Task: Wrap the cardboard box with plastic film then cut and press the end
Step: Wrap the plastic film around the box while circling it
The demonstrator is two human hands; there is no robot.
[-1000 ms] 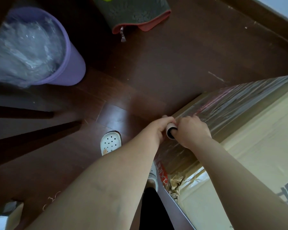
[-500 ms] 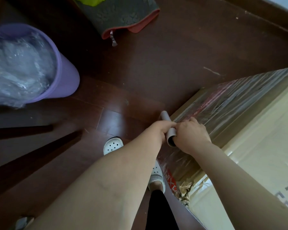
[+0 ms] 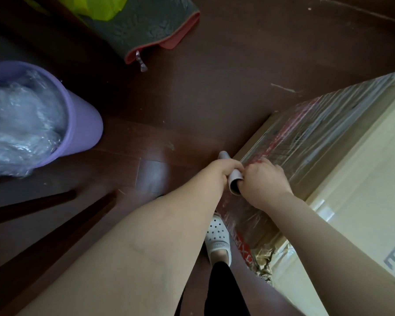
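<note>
Cardboard box (image 3: pixel 363 179) stands on the dark wooden floor (image 3: pixel 214 87) and fills the right side of the view. It is tan. The top face is bare, with a strip of clear tape and part of some dark lettering at the right edge.

The side face towards the person is covered in plastic film (image 3: pixel 310 133). The film is glossy and streaked with long wrinkles, and red print shows through it. At the box's near lower corner the cardboard is torn and ragged, with crumpled shiny scraps.

A grey tube (image 3: pixel 234 181) is held against that filmed side, tilted, open end towards the camera.

Left hand (image 3: pixel 224 172) has its fingers wrapped round the middle of the tube, and both tube ends stick out past the grip. Right hand (image 3: pixel 265 181) is curled at the tube's near end, knuckles up, right against the film. Its fingertips are hidden.

A white perforated shoe (image 3: pixel 217 236) sits below the hands, just beside the box. A purple bin (image 3: pixel 82 124) stuffed with crumpled clear film stands well apart at left. A grey mat (image 3: pixel 151 26) with a pink edge lies at the top.
</note>
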